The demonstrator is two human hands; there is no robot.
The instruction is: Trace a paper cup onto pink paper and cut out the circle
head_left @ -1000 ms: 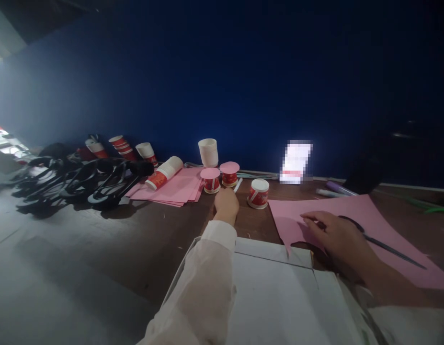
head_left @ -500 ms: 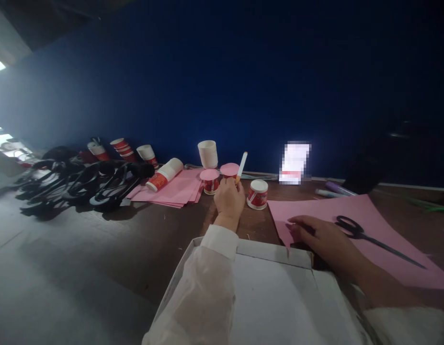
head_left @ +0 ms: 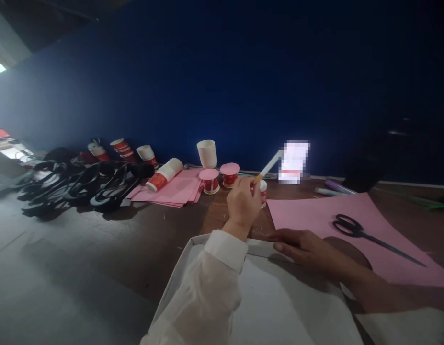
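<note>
My left hand (head_left: 243,201) is closed around a slim white marker with an orange end (head_left: 269,166), which points up and to the right. Partly hidden behind that hand is an upturned red-and-white paper cup (head_left: 264,191). Left of it stand two small red cups, each topped with a pink paper disc (head_left: 209,174). My right hand (head_left: 297,247) lies with its fingers stretched out at the far rim of a white box (head_left: 265,287), and I see nothing in it. To its right, black scissors (head_left: 363,233) rest on a pink paper sheet (head_left: 308,211).
A pink paper stack (head_left: 182,189) carries a lying sleeve of cups (head_left: 165,175). Behind the disc-topped cups rises a white cup stack (head_left: 207,154). Black straps (head_left: 114,191) lie to the left. A lit phone (head_left: 294,162) leans on the blue partition (head_left: 222,86); pens (head_left: 338,187) lie beyond the sheet.
My left hand has moved right with the marker, from a disc-topped cup to the uncovered upturned cup, and the marker tilts more. My right hand has shifted left off the pink sheet to the box rim.
</note>
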